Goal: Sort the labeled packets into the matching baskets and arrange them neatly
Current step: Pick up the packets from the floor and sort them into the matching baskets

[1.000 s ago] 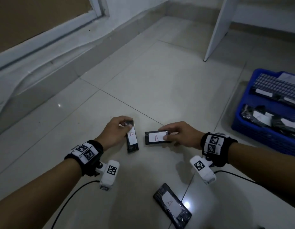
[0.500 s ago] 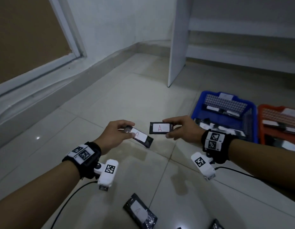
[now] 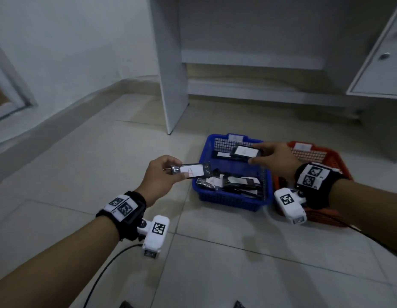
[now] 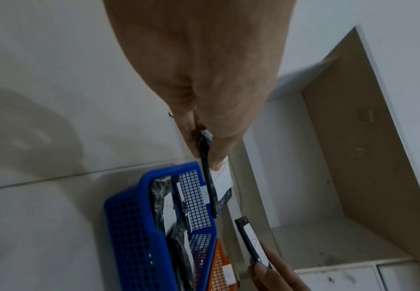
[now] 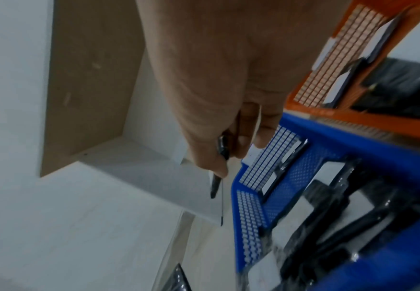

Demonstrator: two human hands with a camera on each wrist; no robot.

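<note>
My left hand pinches a black packet with a white label marked A, just left of the blue basket. In the left wrist view the same packet hangs edge-on from my fingers above the basket. My right hand grips a second A packet over the back half of the blue basket; the right wrist view shows it edge-on between thumb and fingers. Several labeled packets lie loosely inside the blue basket. An orange basket stands right beside it.
A white desk panel stands on the tiled floor behind the baskets, with a cabinet at the upper right. Two dark packet corners peek in at the bottom edge. A black cable trails from my left wrist.
Both hands lifted their A packets off the floor and carried them right and forward to the blue basket; the view swung up to show both baskets.
</note>
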